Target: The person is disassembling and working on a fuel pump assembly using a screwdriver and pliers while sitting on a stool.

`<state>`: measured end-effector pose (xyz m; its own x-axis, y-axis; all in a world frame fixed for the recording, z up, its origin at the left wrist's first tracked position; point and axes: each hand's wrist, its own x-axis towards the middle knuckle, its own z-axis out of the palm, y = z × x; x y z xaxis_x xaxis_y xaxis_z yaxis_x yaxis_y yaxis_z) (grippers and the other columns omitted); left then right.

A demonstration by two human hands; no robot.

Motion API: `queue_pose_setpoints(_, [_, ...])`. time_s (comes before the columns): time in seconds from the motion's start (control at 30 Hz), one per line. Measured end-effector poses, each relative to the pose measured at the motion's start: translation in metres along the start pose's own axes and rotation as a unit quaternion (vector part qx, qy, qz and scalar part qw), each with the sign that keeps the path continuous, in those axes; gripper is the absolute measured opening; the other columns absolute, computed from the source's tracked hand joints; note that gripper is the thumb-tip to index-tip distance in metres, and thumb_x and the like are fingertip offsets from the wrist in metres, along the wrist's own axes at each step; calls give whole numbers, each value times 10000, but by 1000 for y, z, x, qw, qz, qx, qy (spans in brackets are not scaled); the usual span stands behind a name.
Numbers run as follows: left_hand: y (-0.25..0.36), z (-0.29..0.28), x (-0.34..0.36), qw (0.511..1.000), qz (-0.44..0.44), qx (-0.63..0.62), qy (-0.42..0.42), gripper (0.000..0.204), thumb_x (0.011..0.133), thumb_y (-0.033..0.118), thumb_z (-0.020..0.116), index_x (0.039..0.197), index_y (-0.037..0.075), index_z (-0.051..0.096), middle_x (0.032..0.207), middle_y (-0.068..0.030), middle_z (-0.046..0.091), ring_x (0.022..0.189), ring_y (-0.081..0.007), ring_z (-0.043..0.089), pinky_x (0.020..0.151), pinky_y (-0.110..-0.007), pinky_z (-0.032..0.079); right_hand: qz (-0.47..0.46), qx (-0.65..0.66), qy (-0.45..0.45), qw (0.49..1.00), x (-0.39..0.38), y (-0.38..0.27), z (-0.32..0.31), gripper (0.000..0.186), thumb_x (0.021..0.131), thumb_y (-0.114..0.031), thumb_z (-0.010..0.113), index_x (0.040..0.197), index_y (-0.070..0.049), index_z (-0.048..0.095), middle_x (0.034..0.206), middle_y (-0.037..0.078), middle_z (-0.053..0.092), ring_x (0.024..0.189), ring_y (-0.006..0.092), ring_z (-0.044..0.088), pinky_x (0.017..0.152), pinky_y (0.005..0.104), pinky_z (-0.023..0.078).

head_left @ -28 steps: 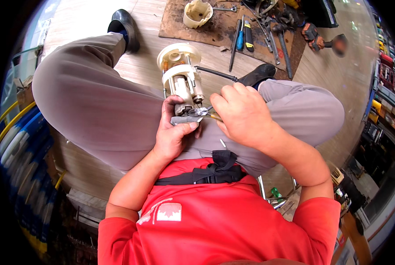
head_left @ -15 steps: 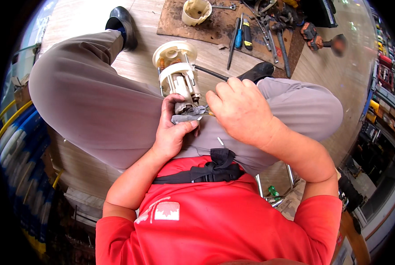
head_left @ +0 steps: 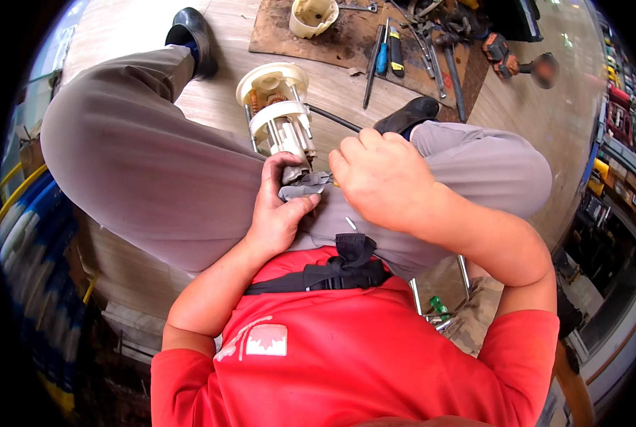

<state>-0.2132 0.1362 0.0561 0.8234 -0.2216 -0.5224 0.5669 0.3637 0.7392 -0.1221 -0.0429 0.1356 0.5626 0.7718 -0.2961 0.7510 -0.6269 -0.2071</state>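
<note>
My left hand (head_left: 279,220) grips the lower end of a cream plastic assembly (head_left: 271,117) with metal rods and a dark hose (head_left: 332,117), along with a grey piece (head_left: 296,192). The assembly's round top leans out between my legs. My right hand (head_left: 378,178) is closed on pliers (head_left: 318,178), their grey jaws at the bottom of the assembly and a bit of yellow handle showing beside my fingers; the rest is hidden. A small white stick (head_left: 350,223) lies on my lap below my hands.
Beyond my feet, a stained board (head_left: 275,32) holds a cream cup (head_left: 313,16), screwdrivers (head_left: 382,53), a hammer (head_left: 453,71) and other tools. A cordless power tool (head_left: 499,57) is on the floor to the right. Packed shelving (head_left: 620,171) lines the right; blue stacked items (head_left: 33,242) stand at the left.
The top of the assembly has shifted a little to the left. My right elbow has swung outward, with that hand still on the pliers. The whole view has shifted slightly.
</note>
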Motion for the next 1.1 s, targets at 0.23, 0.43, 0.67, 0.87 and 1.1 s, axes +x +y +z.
queue_pose_setpoints(0.23, [-13,-10,1,987,62,143,-25,542,778,-49,639,1245,86,399,1115,-76,484,925,-138,526,769,-277,478,-20,-13,-14,1000,2,-4,9,154,712,-178,618,819,-68,639,747,42,560,735,214,588,582,345,485])
queue_pose_setpoints(0.43, [-4,-5,1,987,-29,-154,-23,586,797,-102,601,1260,147,341,1071,-142,549,796,-221,609,670,-345,523,55,38,28,997,-2,-6,19,104,709,-168,629,757,-82,598,741,60,566,710,235,622,574,375,526])
queue_pose_setpoints(0.67, [-4,-3,4,970,0,-241,-43,616,798,-128,586,1270,177,332,1129,-161,529,866,-273,608,698,-393,538,99,106,24,989,-9,-6,20,259,706,-237,753,831,-84,585,779,84,571,740,274,634,629,395,539])
queue_pose_setpoints(0.87, [0,-5,3,955,-3,-292,-61,624,800,-109,604,1273,202,342,1131,-161,529,859,-279,601,687,-402,532,131,179,-14,975,-10,-7,16,266,745,-247,750,867,-69,594,813,108,593,788,316,649,679,422,540])
queue_pose_setpoints(1.1, [-2,-6,2,958,-11,-281,-54,623,807,-89,624,1276,213,346,1126,-168,534,828,-282,601,675,-401,530,124,172,0,977,-9,5,7,280,739,-245,749,893,-63,601,856,108,588,838,318,627,725,424,524])
